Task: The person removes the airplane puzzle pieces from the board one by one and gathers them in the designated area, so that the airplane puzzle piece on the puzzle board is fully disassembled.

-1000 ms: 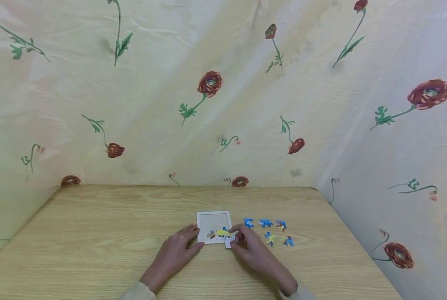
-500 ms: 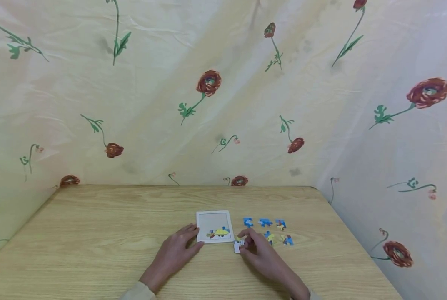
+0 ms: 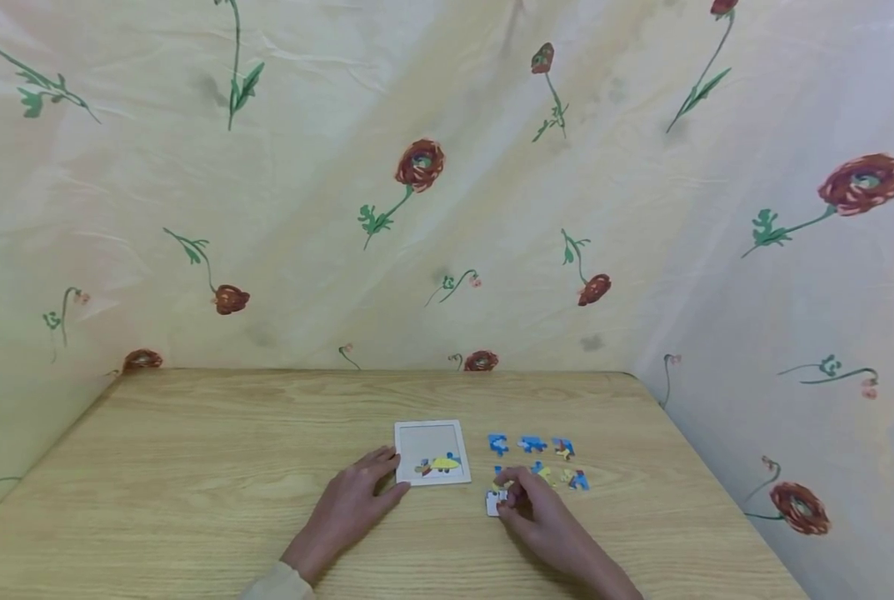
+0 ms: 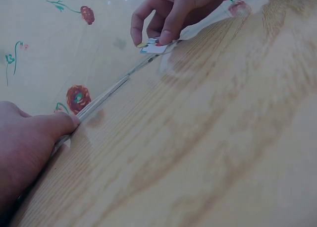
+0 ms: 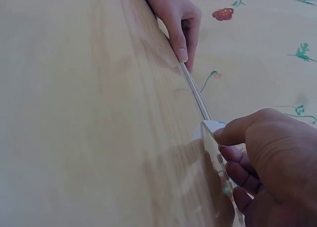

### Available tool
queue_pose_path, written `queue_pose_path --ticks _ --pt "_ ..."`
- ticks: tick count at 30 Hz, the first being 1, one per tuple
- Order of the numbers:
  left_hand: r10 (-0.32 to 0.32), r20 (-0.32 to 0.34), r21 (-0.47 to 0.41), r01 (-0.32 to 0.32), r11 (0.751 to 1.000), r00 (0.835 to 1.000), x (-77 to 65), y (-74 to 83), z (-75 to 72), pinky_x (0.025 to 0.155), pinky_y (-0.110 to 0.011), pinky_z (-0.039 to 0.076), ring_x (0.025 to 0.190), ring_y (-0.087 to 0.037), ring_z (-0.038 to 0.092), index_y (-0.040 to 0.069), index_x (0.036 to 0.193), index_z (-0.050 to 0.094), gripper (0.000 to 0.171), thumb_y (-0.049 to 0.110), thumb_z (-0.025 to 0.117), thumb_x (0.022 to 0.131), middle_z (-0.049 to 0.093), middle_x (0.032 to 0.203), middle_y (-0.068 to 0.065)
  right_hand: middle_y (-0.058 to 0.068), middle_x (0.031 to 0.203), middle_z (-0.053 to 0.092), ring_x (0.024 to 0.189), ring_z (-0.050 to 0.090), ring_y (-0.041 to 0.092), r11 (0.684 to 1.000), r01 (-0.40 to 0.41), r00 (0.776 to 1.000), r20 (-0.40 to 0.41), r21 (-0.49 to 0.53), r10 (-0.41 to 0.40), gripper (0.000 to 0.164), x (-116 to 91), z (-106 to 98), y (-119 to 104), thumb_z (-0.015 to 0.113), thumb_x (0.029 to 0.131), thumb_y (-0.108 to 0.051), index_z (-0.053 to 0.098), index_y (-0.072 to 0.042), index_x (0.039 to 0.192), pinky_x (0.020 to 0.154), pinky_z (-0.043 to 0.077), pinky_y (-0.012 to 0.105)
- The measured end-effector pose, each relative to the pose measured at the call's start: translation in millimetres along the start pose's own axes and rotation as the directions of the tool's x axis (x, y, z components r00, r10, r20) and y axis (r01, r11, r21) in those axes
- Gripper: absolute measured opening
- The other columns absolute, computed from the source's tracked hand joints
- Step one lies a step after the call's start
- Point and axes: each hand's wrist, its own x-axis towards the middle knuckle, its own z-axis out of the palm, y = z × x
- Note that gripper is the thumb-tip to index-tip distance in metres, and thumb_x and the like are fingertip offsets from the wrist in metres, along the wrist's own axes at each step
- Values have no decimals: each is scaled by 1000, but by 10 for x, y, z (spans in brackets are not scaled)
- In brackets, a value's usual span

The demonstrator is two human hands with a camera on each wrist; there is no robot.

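A shallow white puzzle frame [image 3: 433,423] lies on the table with a few joined pieces [image 3: 439,464], partly yellow, along its near side. My left hand [image 3: 357,492] holds the frame by its near left corner, thumb at the near edge and fingers at the left side. To the right of the frame, my right hand [image 3: 532,504] pinches a mostly white puzzle piece [image 3: 495,503] between thumb and fingers. In the left wrist view the piece [image 4: 154,48] shows coloured bits on top. A blue and yellow patch shows just beyond it, partly behind the index finger; whether it belongs to the piece I cannot tell.
Several loose puzzle pieces, blue, yellow and red, lie right of the frame, among them a blue one [image 3: 497,443] and a blue and red one [image 3: 578,480]. The wooden table [image 3: 214,450] ends at a flowered cloth [image 3: 304,208] behind and at the sides.
My right hand has moved right and towards me, away from the frame's near right corner, carrying the white puzzle piece. My left hand and the frame have stayed put.
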Motion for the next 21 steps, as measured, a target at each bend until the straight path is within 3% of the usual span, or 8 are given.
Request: queue_pose_path --ticks 12,21 --pt "-1 -3 -9 1 1000 1000 5 3 3 105 -57 48 132 -37 57 -1 128 71 46 32 74 97 63 139 -18 -6 90 55 84 52 7 998 37 999 -12 -60 -38 22 -135 -87 26 69 99 -5 61 -6 119 72 49 25" --pt "-8 7 -10 9 1000 1000 0 17 -10 105 -58 48 131 -38 57 -1 129 71 46 32 74 97 63 140 -18 -11 91 56 87 51 6 991 -43 999 -12 -126 42 22 -222 -136 -11 70 100 -11 64 -9 121 79 44 28"
